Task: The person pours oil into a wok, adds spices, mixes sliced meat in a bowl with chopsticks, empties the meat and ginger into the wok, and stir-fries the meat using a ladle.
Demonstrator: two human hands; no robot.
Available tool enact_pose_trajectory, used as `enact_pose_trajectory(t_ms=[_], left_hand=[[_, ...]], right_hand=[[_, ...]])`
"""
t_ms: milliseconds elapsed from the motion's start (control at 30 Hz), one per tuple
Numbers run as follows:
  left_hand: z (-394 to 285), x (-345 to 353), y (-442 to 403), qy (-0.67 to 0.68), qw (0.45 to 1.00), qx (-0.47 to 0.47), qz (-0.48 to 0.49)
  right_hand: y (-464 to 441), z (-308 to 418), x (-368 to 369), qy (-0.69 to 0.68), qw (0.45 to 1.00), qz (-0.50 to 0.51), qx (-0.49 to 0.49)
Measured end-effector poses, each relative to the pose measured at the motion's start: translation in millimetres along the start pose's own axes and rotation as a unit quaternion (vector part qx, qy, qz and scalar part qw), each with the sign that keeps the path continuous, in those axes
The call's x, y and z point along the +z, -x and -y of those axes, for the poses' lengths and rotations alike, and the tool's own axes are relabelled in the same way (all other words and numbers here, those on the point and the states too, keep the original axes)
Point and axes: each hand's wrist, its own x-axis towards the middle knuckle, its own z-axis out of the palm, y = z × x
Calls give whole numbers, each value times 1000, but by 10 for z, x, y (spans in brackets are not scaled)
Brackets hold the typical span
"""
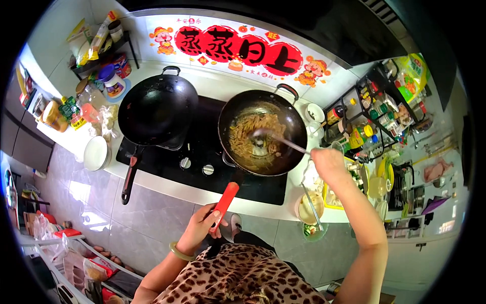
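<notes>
My left hand (205,223) is closed around the red-covered handle (226,200) of the right-hand black wok (293,134). Sliced, brownish food (255,124) in sauce covers much of that wok's bottom. In my right hand (329,164), a long-handled metal spatula (288,143) reaches over the wok's rim into the food. Its head is blurred and partly hidden. A second black wok (159,109), with no food visible inside, sits on the left burner. Its dark brown handle (130,177) points toward the front.
Both woks stand on a black glass stove (197,187) with two knobs. A white bowl (96,153) is at the counter's left. To the right are a bowl (310,207) with a metal utensil, a yellow-rimmed tray (334,200) and a rack of condiment bottles (377,109).
</notes>
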Motion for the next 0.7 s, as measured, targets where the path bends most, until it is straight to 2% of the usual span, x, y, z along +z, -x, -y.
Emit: enact_pose_trajectory(t_ms=[133, 167, 267, 300, 400, 433, 467, 533, 600, 700], left_hand=[[16, 13, 4, -15, 1000, 12, -13], [26, 17, 3, -12, 1000, 12, -17], [40, 17, 2, -8, 1000, 7, -18], [48, 13, -4, -8, 1000, 4, -13], [34, 13, -12, 3, 1000, 1, -8], [35, 7, -17, 9, 1000, 0, -6], [37, 8, -19, 8, 1000, 3, -5], [40, 7, -31, 11, 1000, 8, -4], [39, 5, -30, 7, 1000, 6, 1], [48, 1, -21, 15, 1000, 6, 3]], right_hand=[[-562, -119, -58, 3, 997, -38, 68], [-688, -171, -11, -2, 997, -60, 51], [-888, -302, 159, -22, 996, -44, 69], [-847, -326, 184, -7, 996, -3, 86], [-280, -393, 336, 0, 990, 95, 100], [4, -349, 290, -14, 992, 90, 82], [250, -276, 273, -12, 983, 145, 111], [696, -151, 231, -100, 976, 162, 104], [905, 73, -30, -248, 955, 131, 99], [926, 181, -298, -273, 943, 154, 113]])
